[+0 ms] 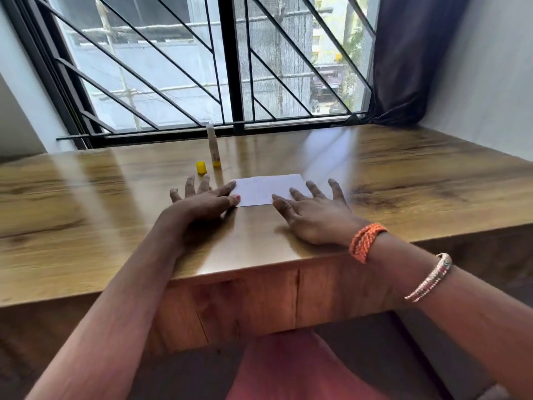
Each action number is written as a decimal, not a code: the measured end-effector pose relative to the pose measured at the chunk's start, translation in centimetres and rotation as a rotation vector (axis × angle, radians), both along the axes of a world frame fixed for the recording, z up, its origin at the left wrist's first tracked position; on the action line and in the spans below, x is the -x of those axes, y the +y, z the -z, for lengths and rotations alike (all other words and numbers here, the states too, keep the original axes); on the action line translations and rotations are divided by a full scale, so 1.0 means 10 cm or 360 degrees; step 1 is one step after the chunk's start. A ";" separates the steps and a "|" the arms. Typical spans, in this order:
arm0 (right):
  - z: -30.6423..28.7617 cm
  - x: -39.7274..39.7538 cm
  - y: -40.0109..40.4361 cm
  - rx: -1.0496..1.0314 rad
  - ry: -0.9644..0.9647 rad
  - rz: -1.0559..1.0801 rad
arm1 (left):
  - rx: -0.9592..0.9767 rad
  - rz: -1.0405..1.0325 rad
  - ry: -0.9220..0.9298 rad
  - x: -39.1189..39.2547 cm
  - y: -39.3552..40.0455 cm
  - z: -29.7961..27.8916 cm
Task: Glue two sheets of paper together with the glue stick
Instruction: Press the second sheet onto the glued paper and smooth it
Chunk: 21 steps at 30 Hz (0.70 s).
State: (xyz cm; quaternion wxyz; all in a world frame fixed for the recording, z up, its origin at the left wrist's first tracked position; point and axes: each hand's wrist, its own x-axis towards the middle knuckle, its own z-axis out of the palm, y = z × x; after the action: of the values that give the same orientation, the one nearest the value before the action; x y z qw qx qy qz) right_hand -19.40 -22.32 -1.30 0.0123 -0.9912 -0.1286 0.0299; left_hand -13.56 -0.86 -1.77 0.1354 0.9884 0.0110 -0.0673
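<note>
A small white paper (265, 188) lies flat on the wooden table (403, 180); whether it is one sheet or two stacked I cannot tell. My left hand (207, 202) rests flat with fingers spread, its forefinger and thumb touching the paper's left edge. My right hand (313, 210) lies flat with spread fingers, fingertips on the paper's right part. An uncapped glue stick (214, 148) stands upright behind my left hand. Its yellow cap (201, 167) sits beside it on the left.
A barred window (230, 67) runs along the table's far edge, with a dark curtain (409, 59) at the right corner. The table's front edge (259, 269) is close below my wrists. Red fabric (288, 370) shows under the table.
</note>
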 end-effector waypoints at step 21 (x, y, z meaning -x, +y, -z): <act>0.06 -0.90 0.34 -0.0105 0.0045 0.0190 | -0.0168 0.0039 -0.0025 0.00 -0.02 0.03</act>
State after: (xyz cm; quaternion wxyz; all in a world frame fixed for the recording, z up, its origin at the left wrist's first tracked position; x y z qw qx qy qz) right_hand -10.36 -18.92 -1.91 0.0484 -0.9956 -0.0701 0.0390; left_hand -13.54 -1.02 -2.08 0.0822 0.9948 0.0013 -0.0604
